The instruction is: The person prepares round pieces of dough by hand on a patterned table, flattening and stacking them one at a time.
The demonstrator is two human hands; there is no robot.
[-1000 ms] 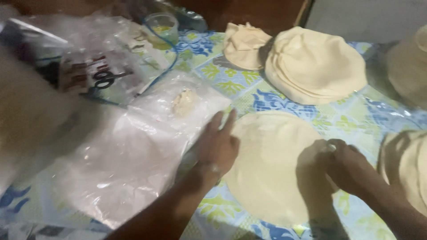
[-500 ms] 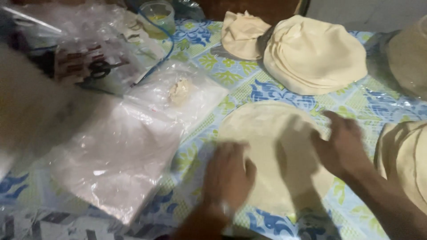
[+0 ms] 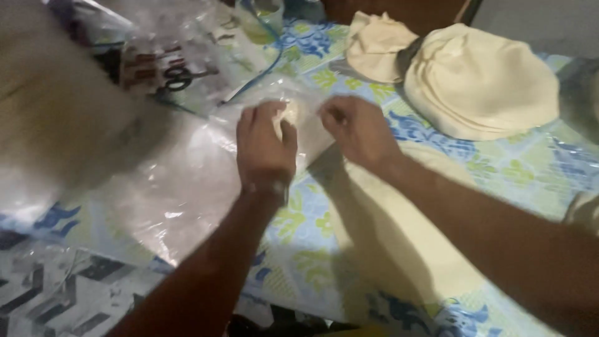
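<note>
Both our hands on the clear plastic bag [image 3: 306, 118] beside the flat dough round [image 3: 399, 237]. Left hand [image 3: 265, 146] and right hand [image 3: 355, 128] pinch its top film, fingers closed on it. Thin, slippery, limp; best held by its edges.

Left hand [image 3: 265, 146]: palm down, back toward the camera, fingers together and curled at the tips, thumb tucked inward; forearm running down to the lower left edge; right hand [image 3: 357, 130]: just beside it, knuckles raised, fingers bent in a loose pinch; forearm crossing to the lower right.
</note>
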